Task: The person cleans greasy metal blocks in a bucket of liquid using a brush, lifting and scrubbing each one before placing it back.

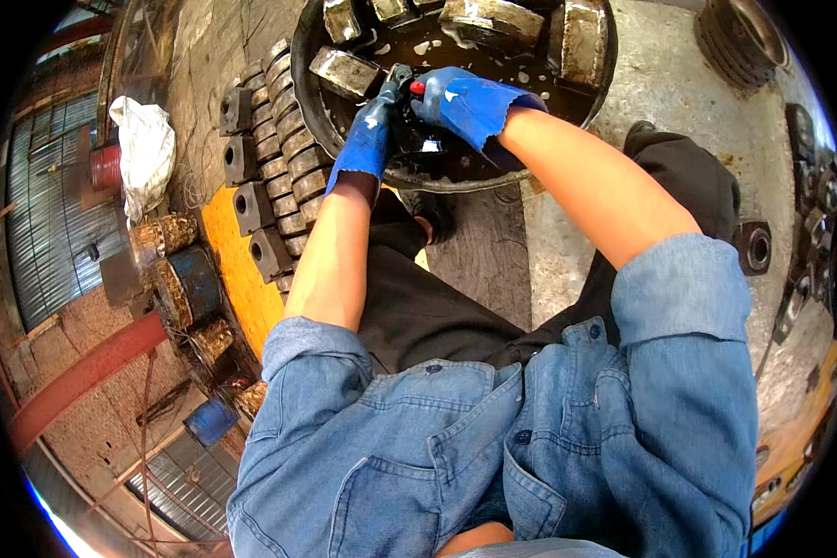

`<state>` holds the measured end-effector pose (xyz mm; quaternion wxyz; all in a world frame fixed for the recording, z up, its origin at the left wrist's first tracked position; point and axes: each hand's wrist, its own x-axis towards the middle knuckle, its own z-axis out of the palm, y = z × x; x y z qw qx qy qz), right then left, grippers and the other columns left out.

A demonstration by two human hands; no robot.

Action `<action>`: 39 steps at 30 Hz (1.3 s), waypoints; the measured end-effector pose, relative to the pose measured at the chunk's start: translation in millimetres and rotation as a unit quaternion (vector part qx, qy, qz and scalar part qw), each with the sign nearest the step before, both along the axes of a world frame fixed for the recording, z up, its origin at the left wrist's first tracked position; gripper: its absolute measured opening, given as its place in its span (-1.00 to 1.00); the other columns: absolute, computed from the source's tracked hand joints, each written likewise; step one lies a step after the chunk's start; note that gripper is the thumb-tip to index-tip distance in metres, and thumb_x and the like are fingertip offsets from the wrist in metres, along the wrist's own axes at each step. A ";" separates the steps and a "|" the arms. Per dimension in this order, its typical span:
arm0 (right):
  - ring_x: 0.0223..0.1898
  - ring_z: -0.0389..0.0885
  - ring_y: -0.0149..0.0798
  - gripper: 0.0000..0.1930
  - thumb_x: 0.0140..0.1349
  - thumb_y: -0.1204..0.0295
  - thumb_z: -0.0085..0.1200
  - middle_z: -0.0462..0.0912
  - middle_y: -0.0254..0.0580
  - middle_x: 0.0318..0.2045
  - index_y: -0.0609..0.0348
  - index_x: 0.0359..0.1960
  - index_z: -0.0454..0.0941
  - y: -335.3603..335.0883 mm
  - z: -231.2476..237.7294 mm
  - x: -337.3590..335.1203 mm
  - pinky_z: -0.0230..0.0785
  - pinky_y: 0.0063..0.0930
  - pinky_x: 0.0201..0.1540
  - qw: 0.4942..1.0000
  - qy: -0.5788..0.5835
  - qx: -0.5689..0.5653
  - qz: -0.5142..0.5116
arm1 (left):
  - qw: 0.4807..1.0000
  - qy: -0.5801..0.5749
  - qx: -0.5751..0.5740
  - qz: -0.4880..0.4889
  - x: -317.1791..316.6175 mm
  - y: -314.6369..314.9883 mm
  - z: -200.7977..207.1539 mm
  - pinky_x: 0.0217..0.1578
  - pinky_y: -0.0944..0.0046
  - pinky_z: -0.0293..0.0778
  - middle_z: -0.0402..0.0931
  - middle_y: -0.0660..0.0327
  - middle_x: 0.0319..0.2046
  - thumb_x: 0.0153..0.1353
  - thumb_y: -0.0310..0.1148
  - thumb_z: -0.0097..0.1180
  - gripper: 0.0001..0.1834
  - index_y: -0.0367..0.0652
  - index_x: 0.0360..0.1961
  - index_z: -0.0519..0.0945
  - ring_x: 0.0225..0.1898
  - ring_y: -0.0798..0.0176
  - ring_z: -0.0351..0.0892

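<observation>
Both my hands wear blue rubber gloves and meet over a round black tub (299,70) of dark, oily liquid. My left hand (372,121) is closed round a small grey metal part (400,73); its exact kind is not clear. My right hand (451,98), closed beside it, grips a tool with a red end (418,88); the glove hides the rest. Just beyond my left hand, a blocky metal piece (346,73) lies in the liquid. Larger wet metal blocks (493,23) sit along the tub's far side, one more (578,42) at its right.
Left of the tub stand rows of stacked metal rings (293,130) and square blocks with holes (251,206). A ribbed round metal part (739,42) is at the far right, a holed block (753,246) below it. Drums (188,286) and a white sack (144,153) are at left.
</observation>
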<state>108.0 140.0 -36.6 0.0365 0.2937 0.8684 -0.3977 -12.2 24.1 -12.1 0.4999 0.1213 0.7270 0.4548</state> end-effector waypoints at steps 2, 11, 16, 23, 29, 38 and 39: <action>-0.11 0.75 0.05 -0.63 0.33 0.09 0.10 0.78 -0.04 -0.12 -0.05 0.04 0.69 4.2 2.8 2.0 0.61 -0.16 0.00 0.995 0.003 -0.083 -0.057 | 1.000 -0.007 0.000 -0.015 -5.6 1.2 -2.9 -0.07 0.24 0.53 0.69 0.18 -0.04 0.47 0.13 0.04 -0.39 -0.21 0.16 0.65 -0.09 0.21 0.62; -0.24 0.79 -0.11 -0.70 0.46 0.22 0.04 0.73 -0.06 -0.17 0.16 0.04 0.58 -1.5 -66.8 15.7 0.67 -0.26 -0.24 0.684 0.280 -0.577 -0.347 | 0.995 0.051 -0.007 -0.087 -5.3 2.8 1.0 0.16 0.23 0.50 0.65 0.17 0.13 0.59 0.02 -0.15 -0.44 -0.22 0.26 0.58 0.12 0.20 0.59; -0.19 0.79 0.04 -0.73 0.47 0.25 0.02 0.69 -0.03 -0.11 0.13 0.04 0.51 -8.8 -57.0 5.3 0.68 -0.10 -0.23 0.544 0.329 -0.667 -0.388 | 0.999 -0.007 0.003 -0.037 -1.0 -2.0 5.4 0.17 0.26 0.47 0.65 0.16 0.12 0.57 0.05 -0.11 -0.42 -0.23 0.27 0.57 0.11 0.22 0.59; -0.19 0.79 -0.19 -0.78 0.38 0.31 0.18 0.77 -0.13 -0.17 0.08 -0.03 0.69 9.1 -103.0 -7.8 0.67 -0.27 -0.15 0.819 0.326 -0.457 -0.120 | 0.997 0.033 -0.001 -0.071 -15.3 3.5 -10.9 0.19 0.27 0.47 0.65 0.15 0.13 0.56 0.03 -0.07 -0.44 -0.21 0.27 0.58 0.09 0.21 0.61; -0.27 0.77 -0.20 -0.62 0.15 0.11 0.26 0.79 -0.11 -0.31 -0.04 -0.04 0.77 5.5 -17.1 -15.3 0.58 -0.20 -0.18 0.981 -0.026 -0.192 -0.028 | 0.999 -0.046 0.023 -0.009 -0.8 -1.2 2.4 0.06 0.27 0.49 0.68 0.17 0.05 0.53 0.04 -0.02 -0.44 -0.23 0.21 0.62 -0.01 0.23 0.61; 0.05 0.73 0.02 -0.54 0.10 0.41 0.24 0.74 -0.15 0.00 -0.17 0.10 0.66 -12.3 7.2 13.4 0.60 -0.06 0.01 0.937 -0.069 0.213 0.267 | 0.999 -0.011 0.027 -0.035 -40.9 -5.3 -46.0 -0.04 0.23 0.54 0.69 0.17 0.00 0.51 0.08 0.03 -0.42 -0.23 0.19 0.63 -0.07 0.23 0.62; 0.05 0.72 0.02 -0.55 0.11 0.40 0.25 0.73 -0.15 0.01 -0.16 0.10 0.66 -13.7 7.1 14.9 0.60 -0.06 0.02 0.934 -0.054 0.236 0.261 | 0.999 -0.012 0.025 -0.034 -41.2 -6.1 -45.3 0.01 0.22 0.55 0.68 0.16 0.02 0.52 0.06 0.01 -0.43 -0.23 0.21 0.62 -0.04 0.21 0.62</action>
